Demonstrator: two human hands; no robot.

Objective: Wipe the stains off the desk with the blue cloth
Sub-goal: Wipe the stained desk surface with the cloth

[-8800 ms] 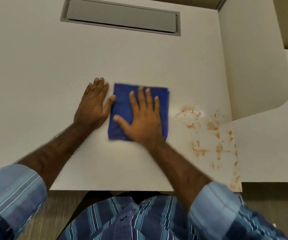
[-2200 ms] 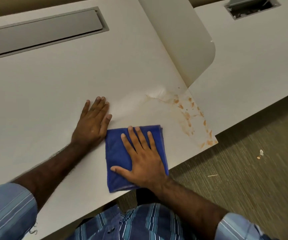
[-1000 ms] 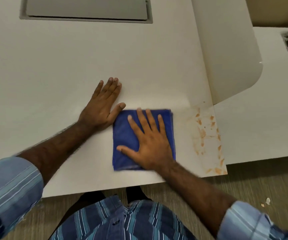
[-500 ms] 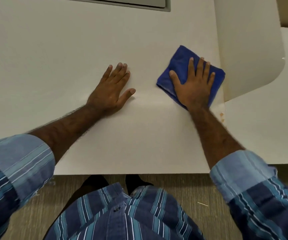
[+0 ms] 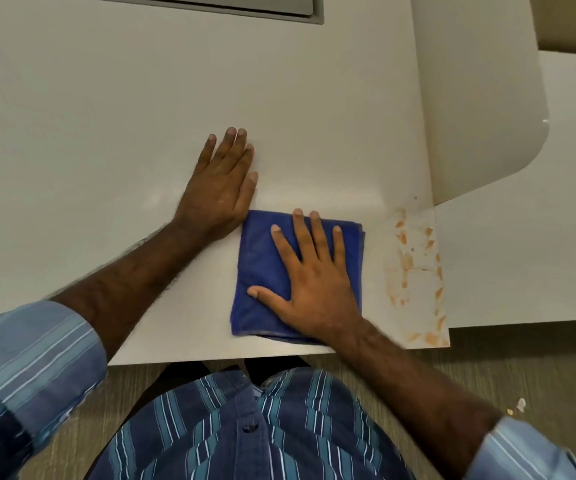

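Observation:
The folded blue cloth (image 5: 262, 258) lies flat on the white desk (image 5: 141, 116), close to the near edge. My right hand (image 5: 314, 282) presses down on it with fingers spread, covering its right half. My left hand (image 5: 220, 192) rests palm-down on the bare desk, its thumb side touching the cloth's far left corner, holding nothing. Orange-brown stains (image 5: 414, 268) streak the desk's right strip from beside the cloth down to the near right corner, a short gap right of the cloth.
An upright white divider panel (image 5: 477, 98) with a rounded corner stands along the desk's right side, with a neighbouring desk (image 5: 539, 254) beyond. A grey cable hatch lid (image 5: 210, 3) sits at the far edge. Small scraps (image 5: 520, 405) lie on the floor.
My right hand has dragged the cloth from beside the divider back toward the near edge, left of the stains. My left hand stays flat on the desk.

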